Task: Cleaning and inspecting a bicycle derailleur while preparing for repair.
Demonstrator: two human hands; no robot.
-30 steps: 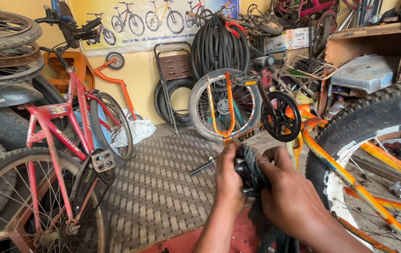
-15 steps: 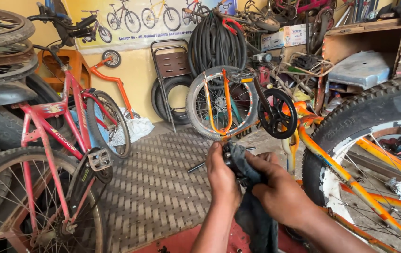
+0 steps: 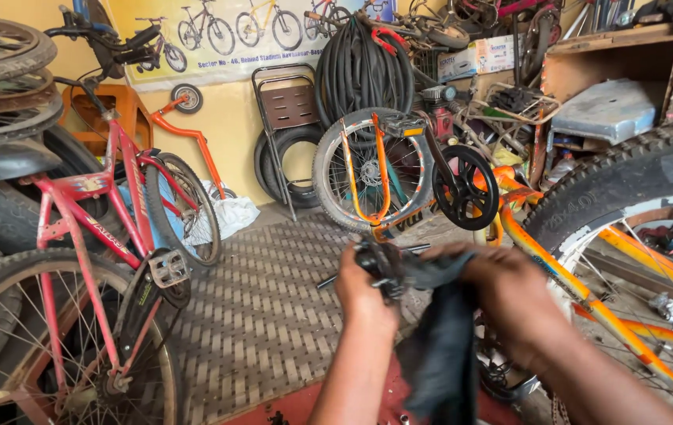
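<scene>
Two hands meet at six o'clock: the left hand [image 3: 364, 287] grips a small dark metal part [image 3: 380, 264], now raised higher than a second ago, while the right hand [image 3: 510, 287] pinches a black rag [image 3: 443, 346] against it, seemingly wiping, red bicycle [image 3: 92, 236] at nine o'clock.

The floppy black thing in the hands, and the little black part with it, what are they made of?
The floppy black strip looks like dull rubber, perhaps an inner tube: it hangs limp and folds without shine. The small black part in the left hand looks like hard metal or plastic, with glossy edges; which one is unclear. The right hand grips the strip's top.
</scene>
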